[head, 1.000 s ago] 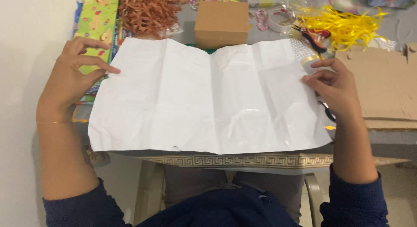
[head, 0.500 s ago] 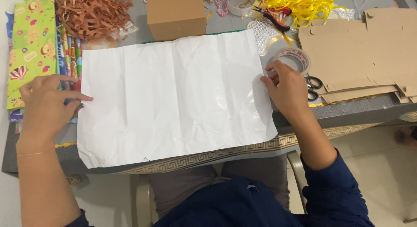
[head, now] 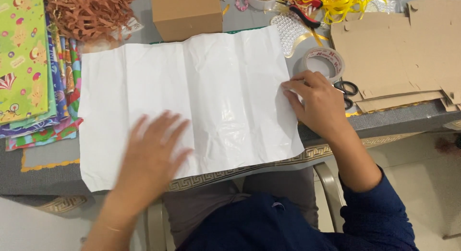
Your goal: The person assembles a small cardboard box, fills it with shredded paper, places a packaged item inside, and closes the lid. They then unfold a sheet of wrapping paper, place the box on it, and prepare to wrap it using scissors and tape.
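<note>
A creased white paper sheet (head: 192, 102) lies spread across the grey tabletop (head: 43, 172), its near edge overhanging toward the seated person's lap. The left hand (head: 151, 157), blurred, rests flat on the sheet's lower left with fingers spread, its grip pinching nothing, while the right hand (head: 319, 104) presses curled fingertips on the sheet's right edge, just beside a tape roll (head: 325, 63) and black-handled scissors (head: 346, 90). A small cardboard box (head: 186, 13) touches the sheet's far edge; patterned wrapping paper (head: 29, 68) lies left, flat cardboard cutouts (head: 398, 49) right.
</note>
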